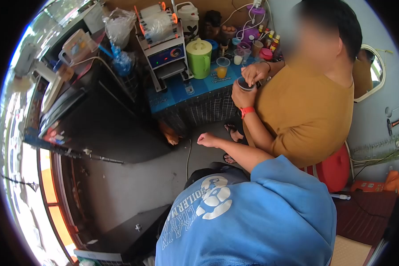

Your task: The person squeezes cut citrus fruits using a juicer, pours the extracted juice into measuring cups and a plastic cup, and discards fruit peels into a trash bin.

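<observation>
Here's the cup [245, 85], in the co-worker's hands [243, 97], fingers at its mouth: that work looks unfinished. Beside it, an orange drink [221, 72] stands poured, uncovered, on the counter [173, 97]. Your right hand [208, 139] hangs short of it, loosely curled, nothing showing inside; how closed, I can't tell. Forearm [241, 153] crosses before you; left hand's out of view.

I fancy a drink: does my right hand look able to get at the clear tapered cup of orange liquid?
Probably yes, with some forward reach: your right hand is short of the blue-topped table, but nothing stands before the clear tapered cup.
</observation>
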`<state>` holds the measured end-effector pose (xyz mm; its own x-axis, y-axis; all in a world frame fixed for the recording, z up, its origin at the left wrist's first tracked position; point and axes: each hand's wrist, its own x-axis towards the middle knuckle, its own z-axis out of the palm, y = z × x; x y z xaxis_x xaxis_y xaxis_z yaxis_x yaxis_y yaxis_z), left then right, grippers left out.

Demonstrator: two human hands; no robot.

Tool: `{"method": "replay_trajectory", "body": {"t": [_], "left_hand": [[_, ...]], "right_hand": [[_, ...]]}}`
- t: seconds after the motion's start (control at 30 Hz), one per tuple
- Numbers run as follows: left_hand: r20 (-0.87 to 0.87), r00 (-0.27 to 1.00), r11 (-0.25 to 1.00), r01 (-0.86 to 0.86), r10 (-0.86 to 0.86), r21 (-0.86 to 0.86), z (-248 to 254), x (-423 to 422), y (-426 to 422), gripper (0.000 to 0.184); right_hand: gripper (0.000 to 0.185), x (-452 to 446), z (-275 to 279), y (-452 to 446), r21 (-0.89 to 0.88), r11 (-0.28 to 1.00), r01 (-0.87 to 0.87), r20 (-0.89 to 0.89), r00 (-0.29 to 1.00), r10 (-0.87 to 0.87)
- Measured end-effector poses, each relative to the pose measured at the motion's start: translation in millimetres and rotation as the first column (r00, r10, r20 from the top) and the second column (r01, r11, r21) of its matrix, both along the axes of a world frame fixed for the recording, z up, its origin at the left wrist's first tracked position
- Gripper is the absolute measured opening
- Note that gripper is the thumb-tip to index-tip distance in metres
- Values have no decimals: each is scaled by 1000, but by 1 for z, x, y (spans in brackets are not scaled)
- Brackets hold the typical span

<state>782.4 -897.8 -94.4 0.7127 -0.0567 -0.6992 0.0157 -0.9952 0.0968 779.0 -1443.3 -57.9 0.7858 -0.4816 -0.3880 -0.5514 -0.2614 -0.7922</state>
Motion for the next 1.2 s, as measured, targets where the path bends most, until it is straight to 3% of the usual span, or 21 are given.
{"method": "replay_trajectory", "body": {"t": [0.2,0.3,0.43,0.5,0.57,0.63,0.7,0.77,0.8,0.83,0.87,0.9,0.93,0.97,1.07,1.13,1.2], "left_hand": [[-29,999,999,45,-45,-19,1,57,-37,37],[-41,997,998,63,-64,-32,7,80,-47,37],[-56,992,993,106,-110,-60,6,107,-56,37],[-65,986,987,145,-150,-73,1,117,-58,37],[-79,975,975,203,-210,-86,-8,131,-62,37],[-90,953,953,280,-290,-111,-20,151,-69,37],[-92,913,913,385,-399,-135,-36,175,-82,37],[-89,852,851,498,-516,-167,-65,203,-107,37],[-91,833,832,527,-546,-170,-84,215,-123,37],[44,728,703,675,-684,-224,-108,231,-143,37],[179,594,546,798,-784,-254,-125,240,-152,36],[166,461,428,881,-872,-200,-120,239,-178,23],[66,701,663,697,-710,-273,-85,223,-211,37],[61,611,569,765,-789,-303,-73,211,-239,38],[146,265,206,922,-953,-329,-74,176,-317,39],[188,291,173,864,-938,-473,-30,125,-372,40],[147,365,227,797,-919,-560,61,52,-423,41]], "right_hand": [[31,25,-17,-17,76,991,110,-68,992,-105],[31,19,-40,-25,-63,997,47,-62,997,-51],[32,-29,-43,-34,1,997,-83,-193,978,82],[31,-68,-36,-31,-83,996,-42,-311,950,14],[27,-124,-74,-43,-4,993,-120,-361,926,111],[22,-185,-70,-33,-192,981,-8,-413,908,-73],[20,-244,-47,-21,-158,967,198,-395,885,-246],[18,-286,-24,4,-502,724,474,-72,811,-581],[16,-296,-13,5,-508,604,615,-42,682,-730],[16,-304,3,2,-508,460,728,-17,525,-851],[21,-310,17,-2,-528,301,794,167,445,-880],[29,-310,32,-7,-523,138,841,344,357,-868],[35,-309,40,-14,-447,68,892,431,281,-857],[41,-305,47,-23,-358,-4,934,520,196,-831],[39,-296,55,-34,-310,68,948,480,218,-850],[40,-305,63,-25,-277,70,958,480,202,-854],[51,-326,77,-10,-120,383,916,418,397,-817]]}}
